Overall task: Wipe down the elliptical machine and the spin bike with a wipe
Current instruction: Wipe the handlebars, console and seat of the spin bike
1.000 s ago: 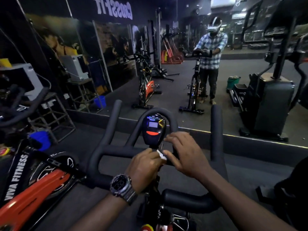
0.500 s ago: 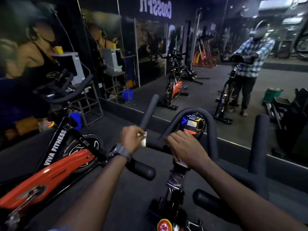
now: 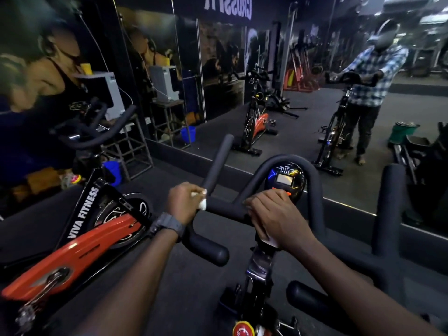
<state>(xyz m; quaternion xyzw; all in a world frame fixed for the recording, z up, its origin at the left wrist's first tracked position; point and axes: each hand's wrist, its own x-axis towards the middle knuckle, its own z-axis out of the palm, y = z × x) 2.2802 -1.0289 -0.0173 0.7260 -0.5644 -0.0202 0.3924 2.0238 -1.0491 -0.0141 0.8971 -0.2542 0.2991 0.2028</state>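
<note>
The spin bike's black padded handlebar point(image 3: 223, 207) spreads in front of me, its small console point(image 3: 286, 179) lit blue and orange inside the centre loop. My left hand point(image 3: 184, 202), a watch on its wrist, grips a white wipe point(image 3: 201, 201) against the bar at the base of the left upright horn. My right hand point(image 3: 276, 217) curls over the middle of the bar just below the console. The bike's stem and a red knob point(image 3: 243, 329) show below. No elliptical machine is clearly visible.
A second orange and black spin bike point(image 3: 80, 241) marked VIVA FITNESS stands close on my left. A wall mirror point(image 3: 303, 98) ahead reflects the bikes and a person. A metal stand with a white machine point(image 3: 106, 93) and a blue bucket point(image 3: 112, 172) sit at the left wall.
My left hand with the wipe slid left from under the console to the base of the left horn. My right hand stayed on the centre of the bar. My view turned left.
</note>
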